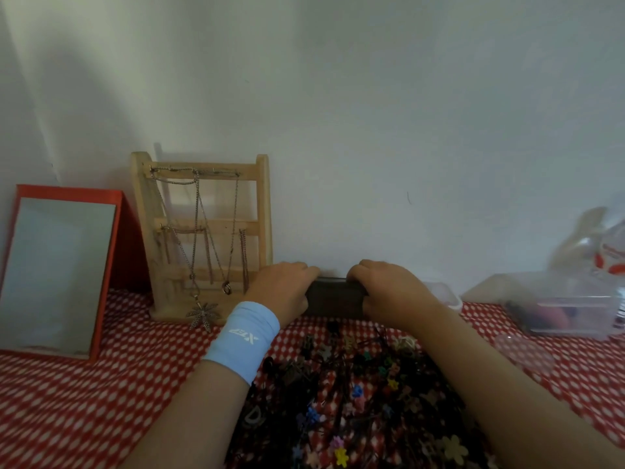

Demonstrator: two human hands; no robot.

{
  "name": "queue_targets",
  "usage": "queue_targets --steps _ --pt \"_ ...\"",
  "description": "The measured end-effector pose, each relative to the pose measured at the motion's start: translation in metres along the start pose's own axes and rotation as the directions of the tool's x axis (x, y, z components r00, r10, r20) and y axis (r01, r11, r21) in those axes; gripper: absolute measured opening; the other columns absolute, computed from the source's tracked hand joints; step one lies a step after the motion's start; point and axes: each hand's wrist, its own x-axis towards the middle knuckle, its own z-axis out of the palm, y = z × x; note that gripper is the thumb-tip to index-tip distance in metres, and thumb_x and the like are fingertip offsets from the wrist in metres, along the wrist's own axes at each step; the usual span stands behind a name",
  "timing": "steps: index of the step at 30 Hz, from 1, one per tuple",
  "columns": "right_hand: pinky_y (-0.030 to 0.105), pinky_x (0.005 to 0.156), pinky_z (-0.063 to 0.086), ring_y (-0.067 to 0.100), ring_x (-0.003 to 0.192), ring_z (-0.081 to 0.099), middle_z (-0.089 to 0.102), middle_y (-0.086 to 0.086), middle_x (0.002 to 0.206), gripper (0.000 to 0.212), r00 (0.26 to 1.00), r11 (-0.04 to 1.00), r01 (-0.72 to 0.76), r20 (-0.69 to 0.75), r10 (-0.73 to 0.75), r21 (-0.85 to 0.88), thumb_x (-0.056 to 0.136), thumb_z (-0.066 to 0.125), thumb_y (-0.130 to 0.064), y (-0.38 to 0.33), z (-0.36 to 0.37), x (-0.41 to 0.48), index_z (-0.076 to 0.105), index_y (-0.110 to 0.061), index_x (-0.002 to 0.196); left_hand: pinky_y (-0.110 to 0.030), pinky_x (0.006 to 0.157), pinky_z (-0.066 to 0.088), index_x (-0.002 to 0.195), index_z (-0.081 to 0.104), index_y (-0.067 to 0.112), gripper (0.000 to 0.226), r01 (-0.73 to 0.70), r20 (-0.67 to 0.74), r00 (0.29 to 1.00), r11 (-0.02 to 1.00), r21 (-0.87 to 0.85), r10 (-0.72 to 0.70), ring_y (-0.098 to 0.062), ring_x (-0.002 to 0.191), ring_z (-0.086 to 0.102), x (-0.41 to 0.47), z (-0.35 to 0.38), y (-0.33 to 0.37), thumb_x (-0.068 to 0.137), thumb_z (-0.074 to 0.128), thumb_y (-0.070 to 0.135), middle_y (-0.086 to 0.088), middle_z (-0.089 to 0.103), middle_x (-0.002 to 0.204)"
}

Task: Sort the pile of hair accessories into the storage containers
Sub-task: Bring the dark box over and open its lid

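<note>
1. Red tablecloth with white dots (101,384): covers the table, bearing everything listed.
2. Red-framed standing mirror (57,272): far left, against the wall.
3. Pale wooden jewellery rack hung with chains (206,231): right of the mirror.
4. Pile of small mixed-colour hair accessories (355,394): near centre, between the forearms, just this side of item 6 and apart from both hands.
5. Clear plastic storage container (568,306): far right, some contents inside.
6. Dark rectangular box (334,297): far centre, at the wall.
7. Left hand (280,289), with a light blue wristband (243,340), and right hand (389,292): each clasps one end of the dark box, fingers curled over its top.
8. Handling note: judged best to draw the box level toward the pile with even pull, then open it.
</note>
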Motion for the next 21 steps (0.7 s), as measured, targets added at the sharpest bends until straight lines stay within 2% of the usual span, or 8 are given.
queue_targets --steps 4,6,9,12,13,15,18,21 --pt "0.03 0.079 0.052 0.014 0.092 0.056 0.057 -0.007 0.102 0.033 1.0 0.993 -0.023 -0.007 0.024 0.119 0.081 0.067 -0.024 0.005 0.002 -0.003 0.058 -0.027 0.112 -0.033 0.076 0.051 0.126 0.058 0.019 0.036 -0.021 0.017 1.0 1.0 0.02 0.02 -0.024 0.098 0.062 0.001 0.0 -0.002 0.091 0.05 0.02 -0.005 0.066 0.111" --pt "0.028 0.084 0.049 0.012 0.098 0.051 0.054 -0.009 0.109 0.048 0.999 0.986 -0.034 0.002 0.034 0.164 0.078 0.075 -0.029 0.007 0.004 -0.004 0.054 -0.028 0.12 -0.034 0.077 0.051 0.128 0.059 0.018 0.036 -0.036 -0.004 0.999 0.999 -0.009 0.036 -0.024 0.099 0.063 0.001 -0.001 -0.004 0.093 0.05 0.019 -0.006 0.067 0.112" --pt "0.03 0.093 0.042 0.015 0.11 0.047 0.05 -0.007 0.12 0.067 0.999 0.989 -0.045 0.0 0.045 0.143 0.073 0.082 -0.033 0.01 0.006 -0.006 0.046 -0.029 0.13 -0.041 0.084 0.053 0.131 0.059 0.013 0.038 -0.093 -0.094 0.992 0.99 -0.109 0.083 -0.029 0.103 0.062 -0.003 0.002 -0.007 0.093 0.053 0.01 -0.01 0.068 0.114" --pt "0.035 0.104 0.035 0.015 0.119 0.043 0.047 -0.009 0.129 0.078 0.998 0.997 -0.044 -0.031 0.046 0.063 0.071 0.08 -0.048 0.012 0.004 -0.009 0.039 -0.034 0.136 -0.035 0.094 0.048 0.13 0.06 0.015 0.037 -0.069 -0.138 0.99 0.965 -0.252 0.035 -0.025 0.108 0.061 -0.003 0.004 -0.012 0.095 0.054 0.007 -0.007 0.067 0.119" --pt "0.035 0.105 0.035 0.014 0.12 0.042 0.047 -0.01 0.13 0.077 0.998 0.995 -0.056 -0.015 0.058 0.082 0.073 0.076 -0.054 0.012 0.003 -0.01 0.038 -0.035 0.137 -0.03 0.096 0.046 0.131 0.06 0.017 0.036 -0.035 -0.126 0.992 0.954 -0.299 -0.003 -0.022 0.11 0.059 -0.003 0.002 -0.014 0.097 0.052 0.009 -0.004 0.066 0.121" --pt "0.037 0.104 0.038 0.014 0.119 0.044 0.049 -0.009 0.131 0.063 0.995 0.977 -0.097 0.017 0.096 0.191 0.086 0.064 -0.059 0.01 0.003 -0.01 0.039 -0.035 0.138 -0.025 0.096 0.042 0.13 0.062 0.019 0.035 0.021 -0.096 0.994 0.94 -0.341 -0.057 -0.02 0.112 0.058 -0.001 -0.001 -0.015 0.097 0.054 0.011 -0.002 0.065 0.122" --pt "0.037 0.1 0.043 0.015 0.115 0.049 0.056 -0.004 0.13 0.035 0.992 0.964 -0.112 -0.028 0.123 0.241 0.101 0.049 -0.043 0.008 0.003 -0.008 0.047 -0.03 0.134 -0.028 0.101 0.041 0.13 0.061 0.022 0.04 0.032 -0.095 0.993 0.941 -0.336 -0.068 -0.018 0.116 0.056 0.001 -0.005 -0.013 0.092 0.061 0.01 0.001 0.063 0.125" --pt "0.035 0.093 0.048 0.017 0.109 0.057 0.064 -0.004 0.124 0.026 0.982 0.952 -0.152 -0.064 0.175 0.267 0.102 0.052 -0.032 0.007 0.0 -0.008 0.056 -0.027 0.127 -0.034 0.105 0.039 0.134 0.053 0.031 0.051 0.014 -0.063 0.998 0.963 -0.27 -0.032 -0.016 0.122 0.048 0.002 -0.009 -0.008 0.088 0.065 0.011 0.008 0.057 0.131"
